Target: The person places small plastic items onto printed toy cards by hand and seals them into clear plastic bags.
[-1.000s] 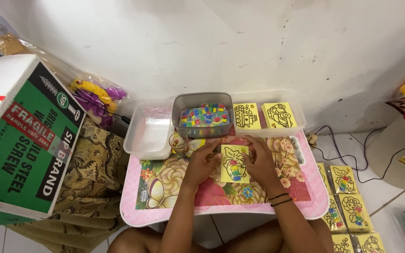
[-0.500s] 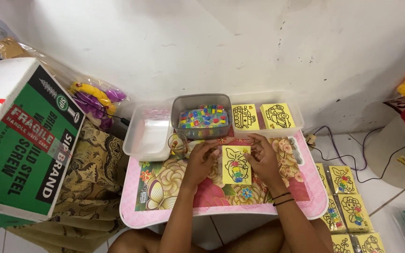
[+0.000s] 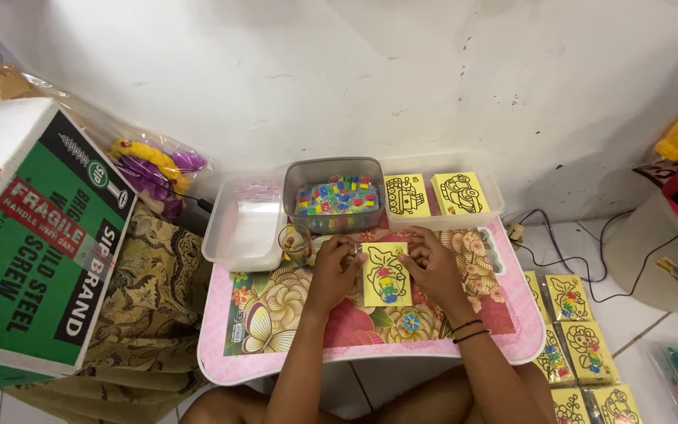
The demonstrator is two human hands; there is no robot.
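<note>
A yellow picture card (image 3: 386, 274) with a black outline drawing and some coloured patches lies on the pink flowered lap table (image 3: 276, 314). My left hand (image 3: 334, 268) rests at the card's left edge, fingers curled against it. My right hand (image 3: 431, 265) lies at the card's right edge, fingers spread over its upper corner; black bands circle that wrist. A grey tub (image 3: 334, 196) of small coloured pieces stands just beyond the card.
A clear tub (image 3: 243, 228) with plastic bags sits left of the grey one. A clear tray (image 3: 449, 195) holding two yellow outline cards is at the right. Several finished cards (image 3: 578, 345) lie on the floor. A green and white cardboard box (image 3: 33, 235) stands at left.
The card and both hands sit a little farther from me than before, and the view has tilted slightly. Both hands stay at the card's edges.
</note>
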